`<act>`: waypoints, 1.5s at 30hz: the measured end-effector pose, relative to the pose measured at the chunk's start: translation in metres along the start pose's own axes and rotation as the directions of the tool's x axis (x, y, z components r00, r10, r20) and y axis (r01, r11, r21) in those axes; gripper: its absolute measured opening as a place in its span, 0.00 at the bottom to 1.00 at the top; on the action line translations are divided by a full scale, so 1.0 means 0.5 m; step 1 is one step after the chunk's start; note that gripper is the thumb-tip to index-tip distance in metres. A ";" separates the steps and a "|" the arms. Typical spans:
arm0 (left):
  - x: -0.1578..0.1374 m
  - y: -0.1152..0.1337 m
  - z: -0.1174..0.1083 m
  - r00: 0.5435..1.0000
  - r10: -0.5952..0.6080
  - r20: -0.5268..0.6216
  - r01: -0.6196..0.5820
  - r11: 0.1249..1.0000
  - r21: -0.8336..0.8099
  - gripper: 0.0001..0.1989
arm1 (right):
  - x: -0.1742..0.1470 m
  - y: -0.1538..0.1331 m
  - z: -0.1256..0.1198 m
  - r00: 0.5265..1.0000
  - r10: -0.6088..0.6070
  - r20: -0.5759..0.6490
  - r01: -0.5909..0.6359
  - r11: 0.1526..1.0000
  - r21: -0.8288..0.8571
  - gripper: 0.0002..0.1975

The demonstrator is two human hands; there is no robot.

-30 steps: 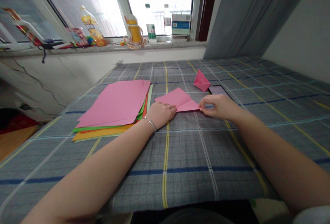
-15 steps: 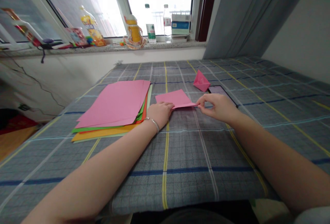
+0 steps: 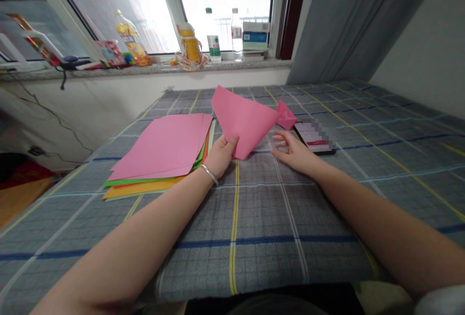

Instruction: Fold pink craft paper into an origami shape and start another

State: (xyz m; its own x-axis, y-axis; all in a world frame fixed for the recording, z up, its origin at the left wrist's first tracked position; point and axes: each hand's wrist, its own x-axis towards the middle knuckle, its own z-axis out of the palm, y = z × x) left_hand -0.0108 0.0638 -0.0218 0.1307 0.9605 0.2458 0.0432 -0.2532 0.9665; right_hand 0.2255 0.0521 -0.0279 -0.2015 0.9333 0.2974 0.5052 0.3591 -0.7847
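Note:
A pink sheet of folded paper (image 3: 244, 119) is raised off the cloth, tilted up toward me. My left hand (image 3: 221, 154), with a silver bangle at the wrist, pinches its lower left edge between thumb and fingers. To the right of the sheet, my right hand (image 3: 290, 153) is apart from it, fingers spread and holding nothing. Just behind that hand stands a small pink folded paper shape (image 3: 286, 115), partly covered by the raised sheet. A phone (image 3: 313, 136) lies beside this shape, its screen lit and partly blurred out.
A stack of coloured paper (image 3: 160, 143), pink on top with green and orange below, lies on the left of the checked tablecloth (image 3: 269, 218). On the windowsill (image 3: 232, 66) stand bottles, a yellow flask (image 3: 191, 46) and boxes (image 3: 255, 39). A grey curtain (image 3: 337, 24) hangs at the right.
The pink sheet has come up off the cloth in my left hand and turned to face me. My right hand has let go of its right corner and opened.

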 end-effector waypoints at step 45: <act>-0.004 -0.021 -0.022 0.984 0.035 -0.172 0.054 0.870 0.490 0.34 | 0.015 0.034 -0.047 0.971 0.194 0.142 -0.171 0.973 -0.157 0.05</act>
State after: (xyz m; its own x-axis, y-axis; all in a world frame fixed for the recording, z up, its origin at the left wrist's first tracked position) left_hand -0.0225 0.0658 -0.0314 -0.0402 0.9565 0.2890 0.5298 -0.2249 0.8178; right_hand 0.2525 0.0652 -0.0261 -0.2169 0.9744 0.0594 0.6576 0.1908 -0.7288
